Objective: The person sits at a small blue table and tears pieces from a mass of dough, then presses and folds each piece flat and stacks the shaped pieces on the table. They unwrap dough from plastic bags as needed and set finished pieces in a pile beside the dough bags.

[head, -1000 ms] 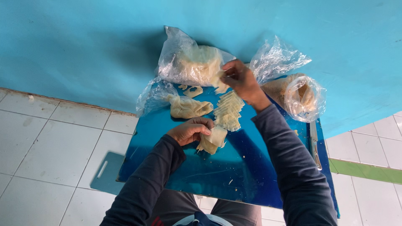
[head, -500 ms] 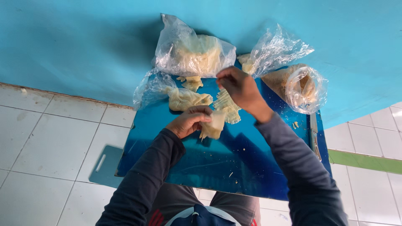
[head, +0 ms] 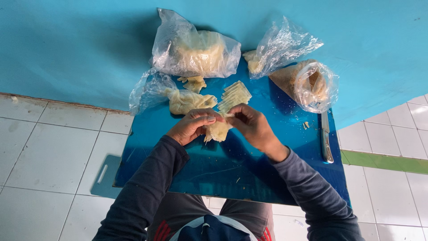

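1. The left hand (head: 192, 126) is sitting at the centre of the frame, its fingers curling down over the left edge of a pale yellow, crumpled sheet of dough-like wrapper (head: 217, 130) and pinching it.
2. The right hand (head: 251, 125) is meeting it from the right, fingers closing on the same pale wrapper, so both hands are holding the one piece between them, just above the counter.
3. The shiny blue counter (head: 249, 178) is filling the middle of the frame, and the held wrapper is hovering over its upper centre.
4. A fanned stack of flat, pale yellow square wrappers (head: 235, 95) is lying just above the hands, its near end almost touching the right hand's fingers.
5. A soft, pale yellow lump in a crumpled clear plastic bag (head: 185, 101) is lying just up and left of the left hand.
6. A large clear plastic bag bulging with pale yellow filling (head: 196, 51) is resting at the top centre, against the turquoise wall (head: 67, 44).
7. A small scrap of pale wrapper (head: 195, 83) is lying between that large bag and the lump.
8. A mostly empty, crinkled clear plastic bag (head: 281, 44) is standing at the upper right of centre.
9. A clear plastic bag holding brownish filling (head: 307, 85) is lying to the right, at the counter's far right corner.
10. A knife with a metallic handle (head: 326, 138) is lying along the counter's right edge, well apart from both hands.
11. White floor tiles (head: 44, 151) are showing on the left.
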`<state>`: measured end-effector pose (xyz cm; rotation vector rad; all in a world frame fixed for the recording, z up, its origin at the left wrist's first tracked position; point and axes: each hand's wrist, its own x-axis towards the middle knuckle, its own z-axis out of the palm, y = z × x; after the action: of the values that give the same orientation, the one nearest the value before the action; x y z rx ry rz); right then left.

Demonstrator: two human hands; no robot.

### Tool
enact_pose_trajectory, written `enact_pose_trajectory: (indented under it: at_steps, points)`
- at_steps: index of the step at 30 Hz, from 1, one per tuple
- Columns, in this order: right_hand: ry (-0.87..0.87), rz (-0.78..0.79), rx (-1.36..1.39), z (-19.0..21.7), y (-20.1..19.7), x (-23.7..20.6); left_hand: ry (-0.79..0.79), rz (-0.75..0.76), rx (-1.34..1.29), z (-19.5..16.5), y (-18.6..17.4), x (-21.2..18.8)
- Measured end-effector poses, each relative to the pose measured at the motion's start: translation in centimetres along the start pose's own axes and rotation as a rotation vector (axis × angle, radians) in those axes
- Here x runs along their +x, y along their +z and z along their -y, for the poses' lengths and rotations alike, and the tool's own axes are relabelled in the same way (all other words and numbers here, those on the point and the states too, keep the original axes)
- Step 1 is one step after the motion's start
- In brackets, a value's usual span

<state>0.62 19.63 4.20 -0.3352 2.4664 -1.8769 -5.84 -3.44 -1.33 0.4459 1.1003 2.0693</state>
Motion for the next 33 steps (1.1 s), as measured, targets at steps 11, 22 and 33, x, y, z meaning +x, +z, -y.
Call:
enact_pose_trajectory:
  at_steps: [11,22,33]
  points:
    - [0.132,0.067,0.626,-0.5,-6.3,0.0,0.049,-0.108,0.044,0.4,-0.5,0.8]
    - [0.114,-0.012,0.542,0.7,-1.3,-1.4,-0.039,0.176,0.229,2.8,0.2,0.2]
    - [-0.348,0.057,-0.399,4.6,-1.0,-2.5,-0.102,-0.019,-0.066,1.8,0.0,0.1]
